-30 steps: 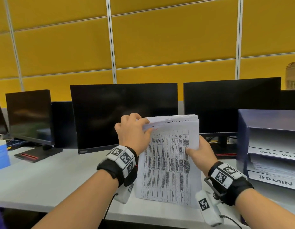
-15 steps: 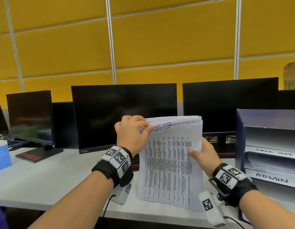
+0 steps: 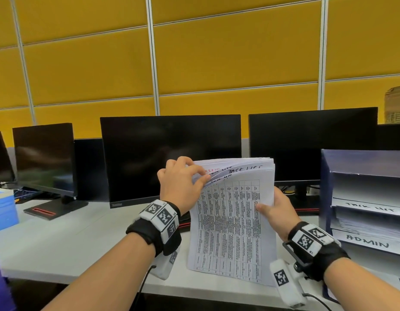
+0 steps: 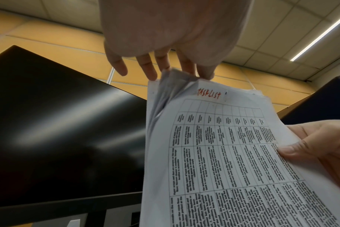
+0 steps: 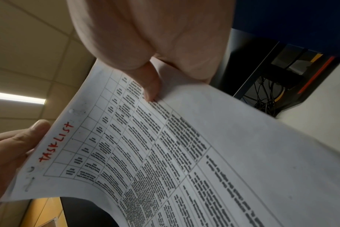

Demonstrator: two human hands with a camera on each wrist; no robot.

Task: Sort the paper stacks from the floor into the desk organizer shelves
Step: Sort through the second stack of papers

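Note:
I hold a stack of printed table sheets [image 3: 233, 225] upright above the white desk [image 3: 60, 241]. My right hand [image 3: 274, 209] grips its right edge, thumb on the front sheet [image 5: 151, 87]. My left hand [image 3: 183, 178] pinches the top left corner and fans the sheets there [image 4: 173, 86]. The front sheet [image 4: 233, 153] reads "TASKLIST" in red at its top [image 5: 54, 142]; sheets behind it carry similar handwritten headings. The blue desk organizer [image 3: 362, 167] stands at the right, its shelves labelled "TASK LIST" [image 3: 369, 208] and "ADMIN" [image 3: 367, 242], with papers lying on the shelves.
Several dark monitors [image 3: 170, 158] stand in a row along the back of the desk before a yellow panel wall [image 3: 217, 63]. A light blue box [image 3: 4, 209] sits at the left edge. A cardboard box [image 3: 395, 104] shows at the far right.
My left hand has peeled the top corner sheets further apart, exposing more handwritten headings. The stack and both hands have shifted slightly to the right.

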